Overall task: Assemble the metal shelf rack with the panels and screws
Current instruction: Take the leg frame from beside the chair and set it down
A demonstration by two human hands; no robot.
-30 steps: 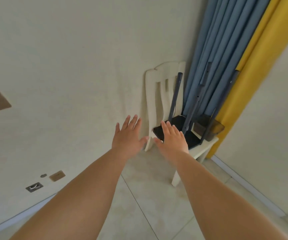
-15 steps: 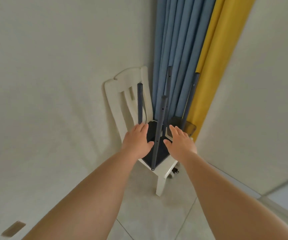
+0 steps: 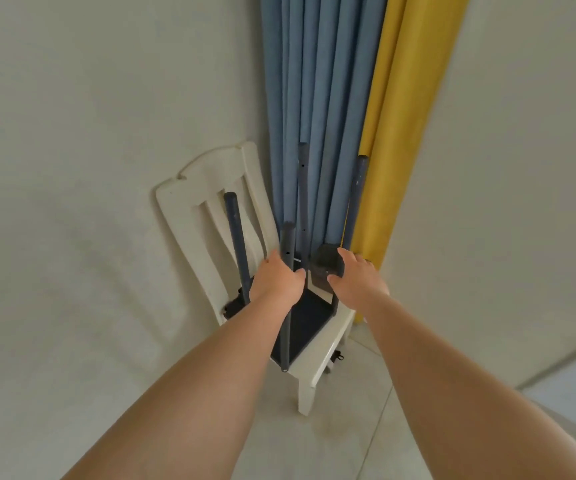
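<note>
A dark metal rack stands on a white chair (image 3: 203,216) in the room's corner. Its poles rise from a dark base panel (image 3: 309,322): a left pole (image 3: 234,233), a front pole (image 3: 287,242), a back pole (image 3: 302,188) and a right pole (image 3: 359,199). My left hand (image 3: 276,280) grips the front pole, fingers to its left and thumb to its right. My right hand (image 3: 357,280) holds the corner of a dark upper panel (image 3: 324,265), fingers over its top and thumb beneath.
Blue curtain (image 3: 314,98) and yellow curtain (image 3: 408,116) hang right behind the rack. Pale walls close in on the left and right. The floor (image 3: 331,445) is light tile, and the chair's front leg (image 3: 305,396) stands on it.
Both hands have moved forward from hovering open in front of the rack. The left now wraps the front pole and the right has taken the upper panel's corner. The view has come closer.
</note>
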